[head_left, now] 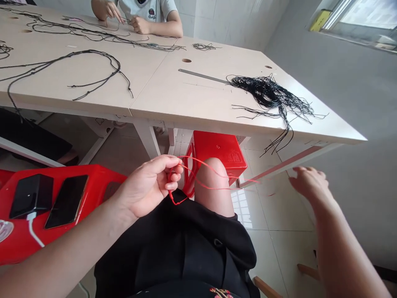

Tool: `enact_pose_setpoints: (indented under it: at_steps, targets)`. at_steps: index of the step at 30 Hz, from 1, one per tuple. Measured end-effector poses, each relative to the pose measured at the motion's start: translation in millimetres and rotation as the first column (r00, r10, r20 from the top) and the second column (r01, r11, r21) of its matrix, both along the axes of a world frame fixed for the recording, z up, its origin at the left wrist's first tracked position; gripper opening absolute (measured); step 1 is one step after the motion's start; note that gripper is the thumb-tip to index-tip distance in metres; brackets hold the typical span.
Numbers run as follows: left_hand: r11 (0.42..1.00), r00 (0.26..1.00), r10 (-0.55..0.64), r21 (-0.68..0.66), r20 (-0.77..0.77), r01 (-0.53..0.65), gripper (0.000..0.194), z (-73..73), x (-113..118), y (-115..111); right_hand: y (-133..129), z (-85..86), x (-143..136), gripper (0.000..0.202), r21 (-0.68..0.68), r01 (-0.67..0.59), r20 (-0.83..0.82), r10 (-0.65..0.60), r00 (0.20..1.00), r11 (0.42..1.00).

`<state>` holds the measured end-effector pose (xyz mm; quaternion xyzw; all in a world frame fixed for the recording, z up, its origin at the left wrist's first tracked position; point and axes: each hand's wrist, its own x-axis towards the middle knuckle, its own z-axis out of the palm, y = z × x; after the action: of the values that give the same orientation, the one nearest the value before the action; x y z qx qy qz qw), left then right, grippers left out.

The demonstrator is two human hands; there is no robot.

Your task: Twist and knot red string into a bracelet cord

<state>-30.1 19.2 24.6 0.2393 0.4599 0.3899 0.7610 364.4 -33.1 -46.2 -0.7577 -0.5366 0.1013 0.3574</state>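
Observation:
My left hand (pixel 158 180) pinches a thin red cord (pixel 175 202) between thumb and fingers, above my lap. A knotted part of the cord hangs below those fingers. Two loose strands stretch to the right across my bare knee (pixel 214 186), their far ends blurred. My right hand (pixel 310 182) is held out at the right, beyond the strand ends and apart from them. Its back faces me, with the thumb away from the slightly bent, partly hidden fingers. Nothing shows in it.
On the pale table (pixel 161 91) lie a bundle of black cords (pixel 266 93), a steel ruler (pixel 201 75) and longer black cords (pixel 93 51). A red stool (pixel 220 149) stands underneath. Left, a phone (pixel 66 200) and black box (pixel 31 194) rest on red plastic. A co-worker's hands (pixel 139 25) work opposite.

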Motion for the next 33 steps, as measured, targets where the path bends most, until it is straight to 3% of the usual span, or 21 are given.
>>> enact_pose_setpoints:
  at_steps: [2,3,4,5,6,7,9,12,16,22,25,28,30,33]
  targets:
    - [0.999,0.998,-0.05,-0.011,0.03,0.05,0.011,-6.9,9,-4,-12,10.4,-40,0.013,0.099,0.072,0.012,-0.074,0.997,0.993]
    - [0.997,0.997,-0.072,-0.011,0.042,0.073,0.01,-9.4,14,-7,-16,15.3,-71,0.015,0.199,0.052,-0.063,-0.04,0.997,0.979]
    - [0.996,0.995,-0.09,-0.011,0.049,0.091,0.01,-11.3,20,-10,-18,19.2,-104,0.018,0.274,-0.083,-0.15,0.128,0.98,0.958]
    - [0.994,0.993,-0.104,-0.01,0.054,0.105,0.011,-12.6,25,-13,-19,21.9,-137,0.024,0.309,-0.268,-0.213,0.341,0.916,0.912]
    - [0.993,0.992,-0.113,-0.009,0.056,0.114,0.012,-13.3,29,-16,-18,23.4,-167,0.032,0.342,-0.38,-0.253,0.473,0.844,0.86]
    - [0.993,0.991,-0.119,-0.008,0.059,0.119,0.013,-13.8,32,-18,-17,23.8,-191,0.037,0.37,-0.436,-0.283,0.547,0.788,0.82]
    - [0.993,0.99,-0.119,-0.006,0.077,0.12,0.012,-14.0,35,-22,-13,23.2,-218,0.025,0.364,-0.481,-0.364,0.597,0.715,0.798]
    - [0.996,0.988,-0.091,0.014,0.126,0.09,0.01,-13.0,32,-23,-11,22.4,-219,0.005,0.301,-0.532,-0.308,0.608,0.731,0.792]
    - [0.999,0.975,-0.047,0.009,0.217,0.046,0.019,-6.5,28,-20,-14,22.5,-206,0.014,0.387,-0.567,-0.142,0.655,0.742,0.727]
    - [0.992,0.896,0.123,-0.026,0.426,-0.123,0.037,4.7,33,-16,-21,13.7,-210,0.021,0.532,-0.5,-0.296,0.703,0.646,0.683]
    - [0.989,0.869,0.15,-0.062,0.472,-0.137,0.038,2.8,37,-16,-21,13.8,-215,0.024,0.682,-0.384,-0.392,0.755,0.526,0.622]
    - [0.994,0.863,0.097,-0.09,0.496,-0.06,0.035,0.4,40,-17,-16,23.9,-221,0.029,0.811,-0.301,-0.386,0.846,0.368,0.502]
    - [0.998,0.849,0.053,-0.046,0.526,-0.034,0.035,1.6,40,-18,-12,33.4,-225,0.033,0.864,-0.234,-0.402,0.891,0.212,0.446]
    - [0.994,0.852,-0.017,0.103,0.523,-0.043,0.033,7.3,33,-17,-7,44.5,-227,0.037,0.885,-0.166,-0.437,0.899,0.02,0.434]
